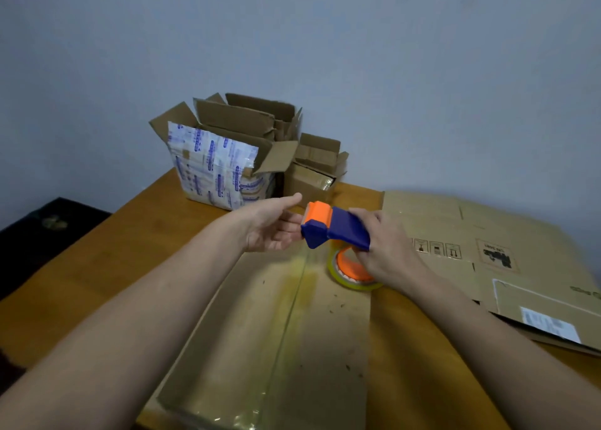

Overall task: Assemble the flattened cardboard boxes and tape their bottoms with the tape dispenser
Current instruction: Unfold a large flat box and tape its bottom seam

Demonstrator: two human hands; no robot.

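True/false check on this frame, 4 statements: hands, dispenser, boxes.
1. The right hand grips the tape dispenser. True.
2. The left hand is a closed fist. False: its fingers are straight, next to the dispenser's orange end.
3. Flattened cardboard lies on the table at the right. True.
4. The box under the hands has no tape. False: clear tape runs along its centre seam.

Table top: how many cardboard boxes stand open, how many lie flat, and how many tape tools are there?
Open brown cardboard boxes standing at the back: 3, overlapping, so unsure
Flattened brown cardboard boxes on the right: 2
Nearest brown cardboard box with taped seam: 1
Blue-and-orange plastic tape dispenser: 1
Total: 7
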